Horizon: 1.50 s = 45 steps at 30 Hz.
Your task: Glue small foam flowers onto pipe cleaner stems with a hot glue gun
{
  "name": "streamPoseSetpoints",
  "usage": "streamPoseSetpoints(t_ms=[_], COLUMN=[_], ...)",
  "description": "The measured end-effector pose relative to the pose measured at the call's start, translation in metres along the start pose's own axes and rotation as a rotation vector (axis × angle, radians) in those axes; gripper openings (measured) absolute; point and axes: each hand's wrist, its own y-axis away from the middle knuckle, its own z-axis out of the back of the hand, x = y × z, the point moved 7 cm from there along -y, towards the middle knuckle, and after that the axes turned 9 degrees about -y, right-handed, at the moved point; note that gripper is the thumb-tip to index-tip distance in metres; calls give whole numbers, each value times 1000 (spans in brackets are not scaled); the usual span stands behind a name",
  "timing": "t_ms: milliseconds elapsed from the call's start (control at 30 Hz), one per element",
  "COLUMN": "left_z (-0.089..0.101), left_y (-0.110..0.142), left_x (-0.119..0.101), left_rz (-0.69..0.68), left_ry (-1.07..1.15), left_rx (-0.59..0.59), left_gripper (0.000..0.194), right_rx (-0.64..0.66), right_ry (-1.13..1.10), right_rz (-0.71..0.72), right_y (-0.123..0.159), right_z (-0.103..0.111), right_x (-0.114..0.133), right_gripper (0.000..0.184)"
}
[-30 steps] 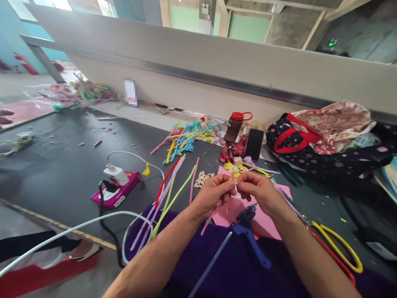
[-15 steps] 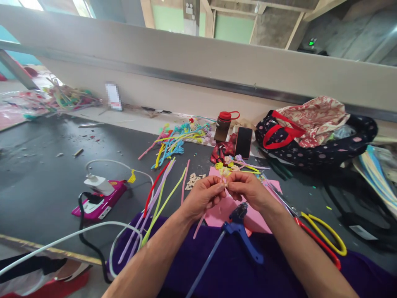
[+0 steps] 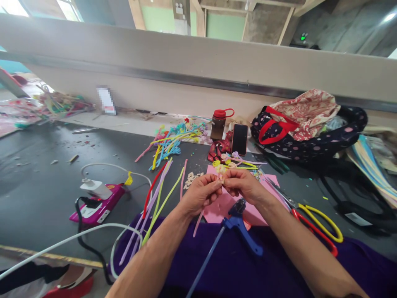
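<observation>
My left hand [image 3: 203,192] is closed in a pinch on a pink pipe cleaner [image 3: 199,223], whose tail hangs below the palm. Fingertip to fingertip with it, my right hand [image 3: 243,185] pinches the top of the same piece, where a small pale part shows between the fingers. The rest of that part is hidden. Both hands hover over a pink sheet [image 3: 214,211]. Just below them lies a blue glue gun [image 3: 240,227] with a glue stick [image 3: 206,265] in its back. Behind the fingertips are pipe-cleaner flowers [image 3: 235,161] in yellow, cream and lilac.
Loose pipe cleaners [image 3: 159,194] and pale small pieces [image 3: 192,179] lie left of my hands. Scissors [image 3: 316,223] rest at the right. A magenta power strip [image 3: 102,207] with cables stands left. Farther back are a bottle [image 3: 218,124], a phone [image 3: 240,140] and a dotted bag [image 3: 310,147].
The whole view has shifted slightly, with background things appearing a little to the left. Both hands keep the same pinch on the pink pipe cleaner, with hardly any change.
</observation>
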Motion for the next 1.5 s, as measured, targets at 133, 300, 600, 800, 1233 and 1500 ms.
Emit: streamPoseSetpoints(t_ms=[133, 300, 600, 800, 1233, 1500], left_z=[0, 0, 1, 1, 0, -1], left_y=[0, -1, -1, 0, 2, 2], left_x=[0, 1, -1, -3, -2, -1], left_rz=[-1, -4, -28, -48, -28, 53], left_ry=[-24, -44, -34, -16, 3, 150], left_rx=[-2, -20, -97, -101, -93, -41], left_gripper=[22, 25, 27, 25, 28, 26], right_rx=[20, 33, -43, -119, -87, -132], right_ry=[-22, -24, -50, 47, 48, 104], right_rz=[15, -6, -9, 19, 8, 105], right_y=[-1, 0, -2, -2, 1, 2], right_z=[-2, -2, 2, 7, 3, 11], right_x=[0, -1, -3, -1, 0, 13], right_gripper=[10, 11, 13, 12, 12, 14])
